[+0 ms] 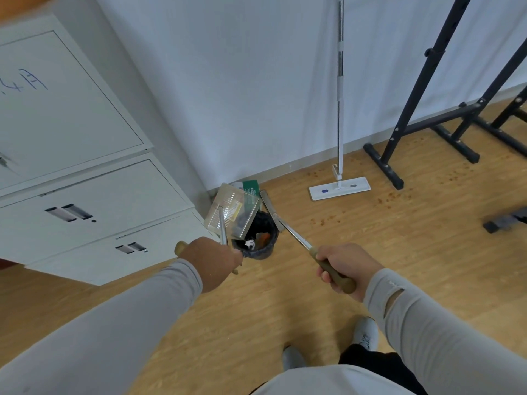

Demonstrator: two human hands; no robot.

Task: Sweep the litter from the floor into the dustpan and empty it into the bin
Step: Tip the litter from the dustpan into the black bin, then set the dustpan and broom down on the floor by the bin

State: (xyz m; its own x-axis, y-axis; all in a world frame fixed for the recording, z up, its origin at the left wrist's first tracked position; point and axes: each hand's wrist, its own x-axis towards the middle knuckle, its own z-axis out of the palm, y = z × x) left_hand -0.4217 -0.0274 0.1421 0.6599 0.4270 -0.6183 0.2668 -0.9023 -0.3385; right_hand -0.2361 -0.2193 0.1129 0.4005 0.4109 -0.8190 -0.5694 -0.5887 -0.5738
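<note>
My left hand (212,259) grips the metal handle of a clear plastic dustpan (231,213), which is tipped up over the small dark bin (258,238). White and orange litter (258,240) lies inside the bin. My right hand (342,266) holds the olive grip of the broom handle (293,235); the broom head (269,205) rests just behind and to the right of the bin. A green packet (251,188) sits on the floor behind the dustpan, by the wall.
A pale metal cabinet (85,181) stands at the left, close to the bin. A flat white mop (339,188) leans on the wall. A black metal rack (427,129) occupies the right. Brown crumbs (322,220) dot the wooden floor. My shoes (365,334) are near the bottom.
</note>
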